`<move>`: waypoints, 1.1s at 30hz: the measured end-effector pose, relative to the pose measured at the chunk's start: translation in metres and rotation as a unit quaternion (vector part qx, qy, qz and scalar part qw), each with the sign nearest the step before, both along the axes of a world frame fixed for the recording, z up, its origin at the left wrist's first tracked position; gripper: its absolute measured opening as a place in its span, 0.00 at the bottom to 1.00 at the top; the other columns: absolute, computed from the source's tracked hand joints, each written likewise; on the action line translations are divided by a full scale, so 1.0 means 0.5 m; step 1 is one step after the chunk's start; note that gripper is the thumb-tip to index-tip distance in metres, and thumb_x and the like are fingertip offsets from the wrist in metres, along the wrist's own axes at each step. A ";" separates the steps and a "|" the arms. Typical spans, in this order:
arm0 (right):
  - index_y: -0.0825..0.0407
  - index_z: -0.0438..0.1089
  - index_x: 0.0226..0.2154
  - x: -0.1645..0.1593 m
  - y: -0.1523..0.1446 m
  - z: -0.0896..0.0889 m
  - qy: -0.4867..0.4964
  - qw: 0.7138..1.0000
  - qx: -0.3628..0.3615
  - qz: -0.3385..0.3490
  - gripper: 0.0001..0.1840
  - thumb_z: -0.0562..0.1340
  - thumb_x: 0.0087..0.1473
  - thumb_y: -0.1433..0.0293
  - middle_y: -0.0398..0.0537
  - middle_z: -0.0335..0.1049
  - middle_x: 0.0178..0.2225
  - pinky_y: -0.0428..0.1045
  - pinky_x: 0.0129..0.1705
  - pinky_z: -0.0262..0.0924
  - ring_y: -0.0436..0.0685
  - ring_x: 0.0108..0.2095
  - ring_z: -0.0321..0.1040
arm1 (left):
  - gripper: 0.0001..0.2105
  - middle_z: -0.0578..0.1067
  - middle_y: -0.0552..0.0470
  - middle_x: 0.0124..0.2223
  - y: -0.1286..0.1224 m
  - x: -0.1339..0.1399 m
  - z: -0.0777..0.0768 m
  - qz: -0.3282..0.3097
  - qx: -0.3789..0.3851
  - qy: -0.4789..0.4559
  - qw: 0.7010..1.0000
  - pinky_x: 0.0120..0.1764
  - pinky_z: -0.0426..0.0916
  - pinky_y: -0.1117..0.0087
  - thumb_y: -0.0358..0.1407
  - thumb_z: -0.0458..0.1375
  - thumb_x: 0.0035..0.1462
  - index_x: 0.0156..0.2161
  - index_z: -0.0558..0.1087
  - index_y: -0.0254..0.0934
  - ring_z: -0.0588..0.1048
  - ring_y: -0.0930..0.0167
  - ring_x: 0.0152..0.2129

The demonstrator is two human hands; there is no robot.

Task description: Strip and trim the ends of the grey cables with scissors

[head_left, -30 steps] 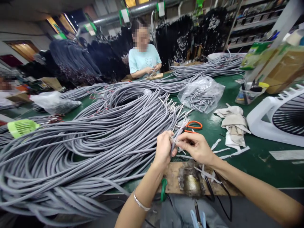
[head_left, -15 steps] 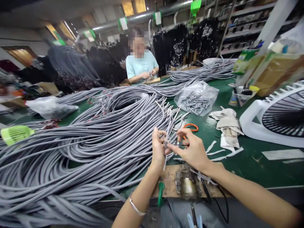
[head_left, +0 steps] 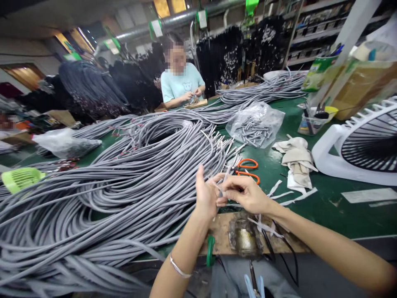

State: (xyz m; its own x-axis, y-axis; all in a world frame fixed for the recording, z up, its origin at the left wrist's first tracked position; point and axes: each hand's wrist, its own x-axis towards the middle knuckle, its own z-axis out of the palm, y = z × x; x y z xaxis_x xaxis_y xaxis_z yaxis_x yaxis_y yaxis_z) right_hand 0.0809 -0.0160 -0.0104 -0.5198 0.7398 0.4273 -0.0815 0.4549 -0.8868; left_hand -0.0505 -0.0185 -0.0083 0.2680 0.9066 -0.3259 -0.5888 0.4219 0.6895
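Cable end (head_left: 221, 193) sits between the right hand (head_left: 246, 193), pinching it, and the equally close left hand (head_left: 206, 193), can't tell if that one's gripping, long axis pointing roughly ahead of both.

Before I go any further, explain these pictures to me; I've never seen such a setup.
There is no machine at work here, only a person's two bare hands. The camera is worn on that person's head, so you look forward and down over their arms. The right hand pinches a thin grey piece by the fingers of the left hand; how the left grips it is hard to see. On the green table lie a big heap of grey cables, orange-handled scissors and a clear bag of short grey pieces. A white fan stands at the right.
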 end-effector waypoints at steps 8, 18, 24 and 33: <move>0.52 0.60 0.26 0.018 0.028 0.003 0.208 0.950 -0.230 -0.047 0.12 0.61 0.49 0.62 0.31 0.45 0.16 0.40 0.13 0.34 0.41 0.13 0.35 | 0.17 0.68 0.52 0.24 -0.011 -0.027 0.030 0.001 0.106 0.045 0.993 0.16 0.52 0.79 0.43 0.61 0.40 0.31 0.73 0.29 0.62 0.80 0.14; 0.54 0.66 0.29 0.007 0.019 -0.003 0.016 0.983 -0.112 -0.145 0.13 0.63 0.45 0.61 0.41 0.64 0.25 0.42 0.19 0.49 0.44 0.18 0.53 | 0.09 0.70 0.54 0.29 -0.028 -0.018 0.017 0.064 0.250 0.202 0.945 0.23 0.64 0.78 0.30 0.63 0.43 0.33 0.71 0.33 0.69 0.79 0.20; 0.55 0.66 0.22 0.014 0.000 0.001 -0.117 0.948 0.129 -0.265 0.10 0.56 0.53 0.70 0.43 0.64 0.19 0.44 0.23 0.52 0.47 0.20 0.58 | 0.09 0.72 0.53 0.25 -0.033 -0.006 0.018 0.079 0.192 0.339 0.918 0.20 0.62 0.79 0.33 0.62 0.45 0.33 0.75 0.32 0.68 0.78 0.16; 0.47 0.65 0.39 0.063 -0.034 0.021 -0.039 0.893 0.358 -0.270 0.13 0.62 0.48 0.66 0.40 0.65 0.20 0.47 0.24 0.53 0.50 0.20 0.59 | 0.07 0.75 0.50 0.30 -0.026 -0.018 0.021 0.209 0.317 0.411 0.829 0.32 0.65 0.75 0.30 0.59 0.49 0.34 0.78 0.35 0.71 0.72 0.28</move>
